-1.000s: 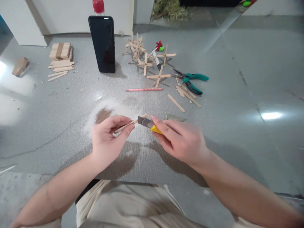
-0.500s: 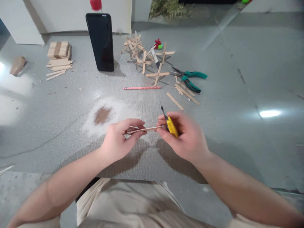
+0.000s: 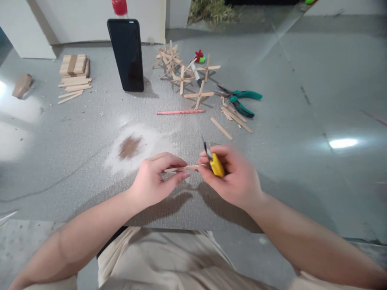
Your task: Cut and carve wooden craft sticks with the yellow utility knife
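My left hand [image 3: 154, 175] is closed, with thumb and fingers pinching a thin wooden craft stick [image 3: 191, 167] held roughly level above the table. The stick's right end meets the fingertips of my right hand [image 3: 234, 173]. That hand is wrapped around a yellow utility knife [image 3: 217, 165], whose dark, narrow tip points up and away from me. Motion smears my right hand a little, and my fingers hide part of the stick.
Beyond my hands lie a pink pencil [image 3: 180, 112], green-handled pliers [image 3: 243, 104], loose sticks [image 3: 221, 129] and several crossed-stick pieces [image 3: 198, 95]. A phone [image 3: 127, 56] stands upright near a bundle of sticks [image 3: 73, 65]. Brown dust [image 3: 130, 147] lies on a white patch.
The craft stick has tilted closer to level and sits slightly lower. The knife has turned a little in my right hand, and my left fingers have closed further over the stick.
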{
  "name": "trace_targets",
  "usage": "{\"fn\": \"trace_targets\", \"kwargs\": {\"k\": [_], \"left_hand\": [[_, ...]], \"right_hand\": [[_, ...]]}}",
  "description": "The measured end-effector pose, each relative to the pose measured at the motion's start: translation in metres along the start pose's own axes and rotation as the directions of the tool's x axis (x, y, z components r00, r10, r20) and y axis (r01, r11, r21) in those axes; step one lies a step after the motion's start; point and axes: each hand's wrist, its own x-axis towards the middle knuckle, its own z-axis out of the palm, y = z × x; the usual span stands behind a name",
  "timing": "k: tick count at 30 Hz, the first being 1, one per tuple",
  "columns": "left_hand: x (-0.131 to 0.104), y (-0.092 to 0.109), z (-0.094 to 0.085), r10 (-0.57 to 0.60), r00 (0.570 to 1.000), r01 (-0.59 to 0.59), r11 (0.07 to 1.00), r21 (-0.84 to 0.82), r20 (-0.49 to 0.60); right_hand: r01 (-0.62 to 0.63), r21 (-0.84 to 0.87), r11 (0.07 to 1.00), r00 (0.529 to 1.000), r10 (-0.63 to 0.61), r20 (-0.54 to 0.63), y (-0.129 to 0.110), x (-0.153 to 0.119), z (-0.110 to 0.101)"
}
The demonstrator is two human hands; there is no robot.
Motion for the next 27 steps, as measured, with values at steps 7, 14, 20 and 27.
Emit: {"fn": "trace_targets", "kwargs": {"k": [7,14,20,27], "left_hand": [[-0.001,-0.002,-0.006,-0.231,0.973,0.231,0.969,-0.084,0.009],[0.0,-0.001,-0.005,-0.079,0.996,0.079,0.997,0.0,-0.029],[0.002,-0.002,-0.002,-0.158,0.987,0.157,0.985,-0.078,-0.006],[0.006,-0.004,-0.012,-0.286,0.958,0.283,0.95,-0.132,-0.009]], "right_hand": [[0.043,-0.094,0.995,0.999,-0.043,0.002,0.003,0.0,-0.002],[0.019,-0.08,0.997,1.0,-0.019,-0.009,0.006,-0.001,-0.004],[0.082,-0.079,0.994,0.996,-0.08,0.027,0.003,0.0,-0.005],[0.096,-0.081,0.992,0.995,-0.093,0.035,0.005,0.0,-0.007]]}}
